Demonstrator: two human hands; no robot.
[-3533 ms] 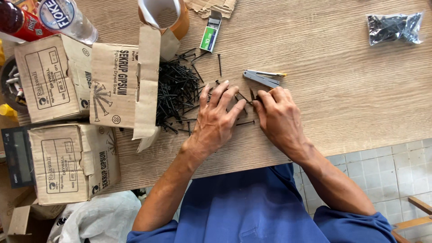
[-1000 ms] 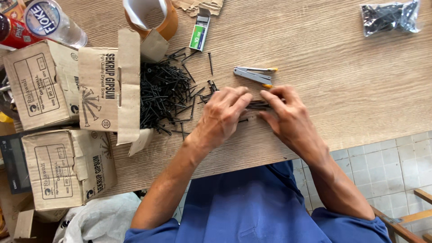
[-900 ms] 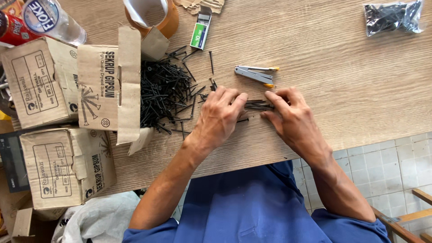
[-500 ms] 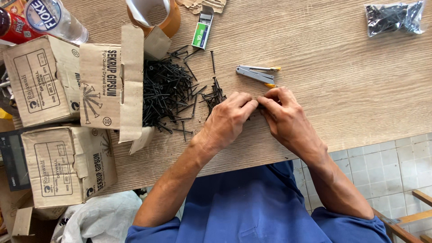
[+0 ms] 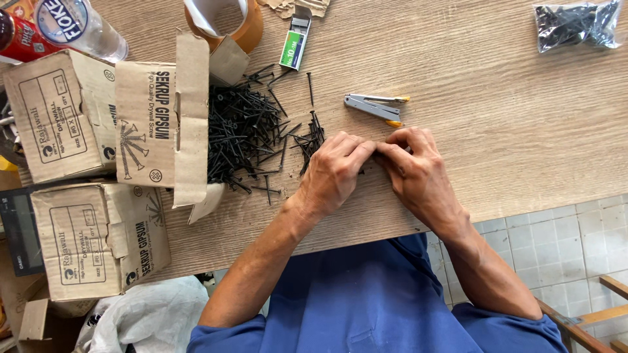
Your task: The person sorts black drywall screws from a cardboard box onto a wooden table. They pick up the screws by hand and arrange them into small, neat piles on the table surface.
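My left hand (image 5: pixel 337 173) and my right hand (image 5: pixel 413 170) meet fingertip to fingertip on the wooden table (image 5: pixel 497 117), closed around a small bundle of black screws that the fingers almost fully hide. A heap of loose black screws (image 5: pixel 245 134) spills from an open cardboard box (image 5: pixel 160 117) just left of my left hand. A few more screws (image 5: pixel 313 138) lie beside my left knuckles. A small grey stapler with yellow tips (image 5: pixel 373 106) rests just beyond my hands.
Two closed cardboard boxes (image 5: pixel 55 114) (image 5: pixel 98 238) sit at the left. A brown tape roll (image 5: pixel 226 23), a green staple box (image 5: pixel 292 46) and bottles (image 5: pixel 78 26) line the far edge. A clear bag of screws (image 5: pixel 575 23) lies far right. The table's near edge runs under my forearms.
My hands were spread flat over loose screws, then drew together, gathering a bundle between the fingertips. Now both hands are closed tight over it and the bundle is nearly hidden.
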